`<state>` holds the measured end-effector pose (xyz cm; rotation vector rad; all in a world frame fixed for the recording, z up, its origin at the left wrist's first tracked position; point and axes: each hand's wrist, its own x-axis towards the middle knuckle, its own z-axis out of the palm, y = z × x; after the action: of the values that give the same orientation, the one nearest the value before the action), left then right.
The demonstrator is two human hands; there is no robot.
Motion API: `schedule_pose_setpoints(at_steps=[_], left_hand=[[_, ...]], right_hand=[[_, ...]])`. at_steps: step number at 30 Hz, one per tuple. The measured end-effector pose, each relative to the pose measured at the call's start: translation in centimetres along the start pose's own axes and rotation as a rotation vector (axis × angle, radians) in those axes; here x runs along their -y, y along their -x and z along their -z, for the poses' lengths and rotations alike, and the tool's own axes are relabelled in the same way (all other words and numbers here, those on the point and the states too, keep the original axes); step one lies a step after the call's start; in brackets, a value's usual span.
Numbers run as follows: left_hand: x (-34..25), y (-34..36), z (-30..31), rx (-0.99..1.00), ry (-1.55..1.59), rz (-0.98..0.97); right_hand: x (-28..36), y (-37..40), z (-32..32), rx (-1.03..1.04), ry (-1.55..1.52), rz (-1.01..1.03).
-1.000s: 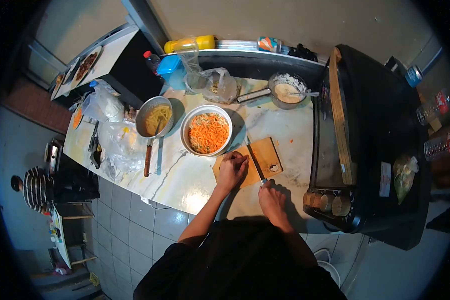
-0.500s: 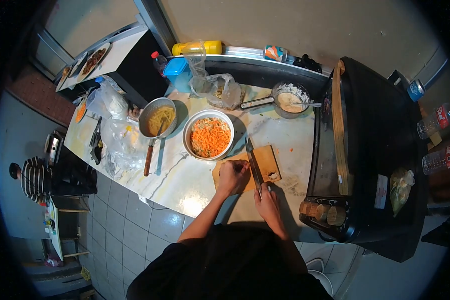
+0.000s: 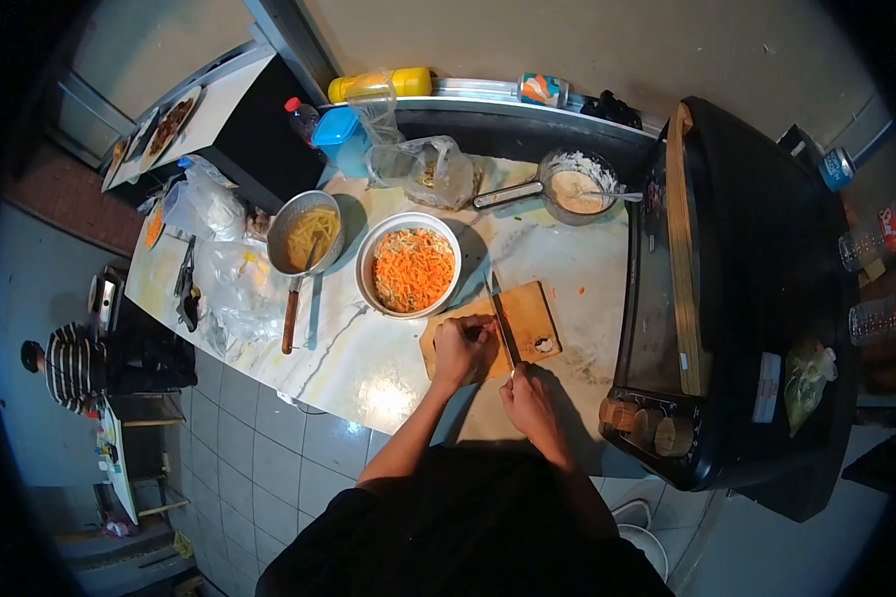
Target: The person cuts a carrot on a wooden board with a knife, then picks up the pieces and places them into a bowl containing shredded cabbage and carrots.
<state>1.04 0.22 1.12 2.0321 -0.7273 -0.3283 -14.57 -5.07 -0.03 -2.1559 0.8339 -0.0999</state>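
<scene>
My right hand is closed round the handle of a kitchen knife, its blade pointing away from me over a wooden cutting board. My left hand rests on the board just left of the blade, fingers curled together. Whatever they press on is mostly hidden; a small reddish bit shows at the fingertips. Near the board's right edge lies a small pale piece over a dark spot. Beyond the board stands a white bowl filled with shredded carrot and paler shreds.
Left of the bowl sits a saucepan of yellow strips, its handle towards me. Farther back are a pan of pale batter and plastic bags. A large black appliance bounds the right side. A person is far left.
The view has shifted slightly. My right hand and the knife handle have moved a little left, closer to my left hand, which stays on the board.
</scene>
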Motion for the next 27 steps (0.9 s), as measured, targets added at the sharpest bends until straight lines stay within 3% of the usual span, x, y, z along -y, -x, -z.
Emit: schedule_pose_setpoints(at_steps=[6,8,27], left_hand=[[0.2,-0.2,-0.1,0.037,0.1,0.05],[0.8,-0.1,-0.3,0.031,0.052,0.015],[1.8,-0.2,-1.0,0.008,0.134,0.058]], right_hand=[[0.2,-0.2,0.7,0.062,0.117,-0.047],[0.3,-0.2,0.3,-0.013,0.152,-0.077],[2.0,-1.4,0.3,-0.043,0.092,-0.076]])
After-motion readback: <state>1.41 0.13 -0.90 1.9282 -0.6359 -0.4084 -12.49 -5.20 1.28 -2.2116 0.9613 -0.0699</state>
